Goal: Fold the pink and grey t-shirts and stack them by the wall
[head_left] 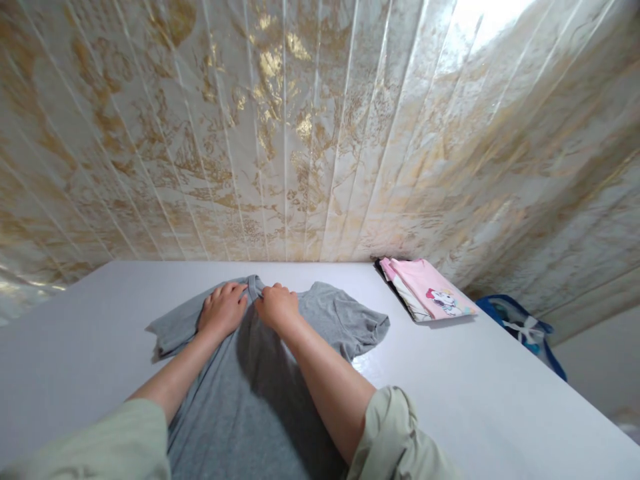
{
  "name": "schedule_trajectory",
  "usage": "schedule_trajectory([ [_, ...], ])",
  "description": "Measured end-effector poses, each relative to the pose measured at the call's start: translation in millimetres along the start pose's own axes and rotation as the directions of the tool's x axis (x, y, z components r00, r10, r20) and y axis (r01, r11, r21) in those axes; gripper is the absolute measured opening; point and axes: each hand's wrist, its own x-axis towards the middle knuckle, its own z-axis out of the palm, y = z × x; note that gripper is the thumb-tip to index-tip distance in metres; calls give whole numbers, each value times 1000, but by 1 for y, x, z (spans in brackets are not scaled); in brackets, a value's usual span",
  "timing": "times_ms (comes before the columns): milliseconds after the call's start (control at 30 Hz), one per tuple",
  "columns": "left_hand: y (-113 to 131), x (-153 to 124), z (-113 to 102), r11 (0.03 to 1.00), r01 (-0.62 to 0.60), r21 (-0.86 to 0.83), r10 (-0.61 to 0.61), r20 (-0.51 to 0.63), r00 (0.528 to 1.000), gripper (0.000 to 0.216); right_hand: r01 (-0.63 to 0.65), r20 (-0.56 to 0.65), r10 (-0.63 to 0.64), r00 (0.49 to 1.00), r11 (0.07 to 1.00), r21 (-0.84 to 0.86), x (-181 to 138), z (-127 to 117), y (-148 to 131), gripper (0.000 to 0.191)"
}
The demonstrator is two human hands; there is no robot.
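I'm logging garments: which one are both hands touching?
The grey T-shirt, spread out beneath the left hand and right hand; the pink garment and those beneath it, at the right, touch neither.

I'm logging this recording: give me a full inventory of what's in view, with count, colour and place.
Short-sleeved shirt: 1, grey, spread on the table under both hands
Table: 1, white, beneath the shirt
Folded cloth stack: 1, pink on top with white and black edges below, far right of the table; layers uncountable
Cartoon print: 1, multicoloured, on the pink cloth
Container: 1, blue, beyond the table's right edge; contents unclear
Patterned hanging: count unclear, whitish and gold, behind the table
Sleeves: 2, pale green, bottom of view
Left hand: 1, bare, at the shirt's collar
Right hand: 1, bare, at the collar
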Motion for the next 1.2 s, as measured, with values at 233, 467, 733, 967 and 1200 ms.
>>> schedule_trajectory([
  [233, 3, 0, -3, 998, -2, 63, -1, 50, 999, 48, -95, 23, 99, 995, 986, -138, -49, -26, 103, 30],
  [467, 7, 1, 6, 996, 25, 91, -31, 63, 998, 53, -32, -137, 12, 991, 989, -146, -94, 2, 174, 50],
  [733, 21, -4, 6, 982, 167, 91, -174, 77, 982, 56, 153, -38, -164, 986, 969, -196, -37, -26, 193, 46],
  [967, 19, 7, 6, 983, 178, 56, -182, 95, 979, 60, 155, -76, -173, 982, 967, -205, -70, -7, 133, 49],
  [1200, 1, 31, -2, 997, 81, -7, -78, 212, 974, 57, 211, -22, -214, 976, 971, -117, -119, 15, 114, 56],
])
